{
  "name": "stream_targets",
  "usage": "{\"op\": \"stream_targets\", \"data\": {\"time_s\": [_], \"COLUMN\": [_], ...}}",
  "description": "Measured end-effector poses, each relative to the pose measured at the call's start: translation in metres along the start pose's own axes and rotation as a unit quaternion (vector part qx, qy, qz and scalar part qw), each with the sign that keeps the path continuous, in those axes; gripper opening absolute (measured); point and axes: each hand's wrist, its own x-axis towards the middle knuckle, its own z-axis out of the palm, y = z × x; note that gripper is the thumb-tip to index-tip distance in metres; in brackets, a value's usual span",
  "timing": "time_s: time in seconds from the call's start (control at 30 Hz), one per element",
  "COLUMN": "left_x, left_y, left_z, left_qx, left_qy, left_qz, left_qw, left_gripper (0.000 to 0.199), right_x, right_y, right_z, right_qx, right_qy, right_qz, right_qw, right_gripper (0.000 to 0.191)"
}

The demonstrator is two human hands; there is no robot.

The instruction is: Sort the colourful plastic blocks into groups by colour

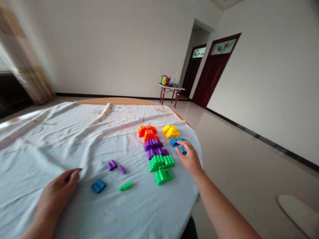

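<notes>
My right hand (pixel 188 156) is at the right side of the table, its thumb and fingers curved around blue plastic tubes (pixel 182 150). Just beyond its fingertips lies a row of joined blue tubes (pixel 173 142). Yellow tubes (pixel 170 131) sit behind these. To the left runs a line of stacked orange (pixel 149 134), purple (pixel 153 144) and green tube pieces (pixel 157 162). My left hand (pixel 58 189) rests closed on the cloth; whatever its fingers hold, if anything, is hidden. Nearest to it is a joined blue piece (pixel 99 186).
Loose purple pieces (pixel 112 165) and a single green tube (pixel 126 186) lie between my hands. A wrinkled pale tablecloth (pixel 119 212) covers the round table. Beyond its far edge stands a small side table (pixel 171 87) with bags on it.
</notes>
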Motion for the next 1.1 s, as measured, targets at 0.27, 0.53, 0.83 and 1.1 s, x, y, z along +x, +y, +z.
{"op": "stream_targets", "data": {"time_s": [0.27, 0.53, 0.83, 1.1], "left_x": [-0.008, -0.008, -0.008, -0.008], "left_y": [-0.002, -0.004, -0.003, -0.003], "left_z": [0.003, 0.005, 0.003, 0.004], "left_qx": [-0.038, -0.062, -0.064, -0.073], "left_qy": [-0.010, 0.007, 0.010, 0.008], "left_qz": [-0.019, -0.004, -0.002, -0.005], "left_qw": [0.999, 0.998, 0.998, 0.997], "left_gripper": [0.046, 0.044, 0.043, 0.044], "right_x": [-0.042, -0.050, -0.059, -0.049], "right_y": [-0.137, -0.169, -0.157, -0.156], "right_z": [0.094, 0.157, 0.164, 0.160], "right_qx": [0.143, 0.022, 0.003, -0.003], "right_qy": [-0.239, -0.300, -0.288, -0.244], "right_qz": [-0.138, -0.166, -0.174, -0.145], "right_qw": [0.951, 0.939, 0.942, 0.959], "right_gripper": [0.020, 0.033, 0.018, 0.039]}}
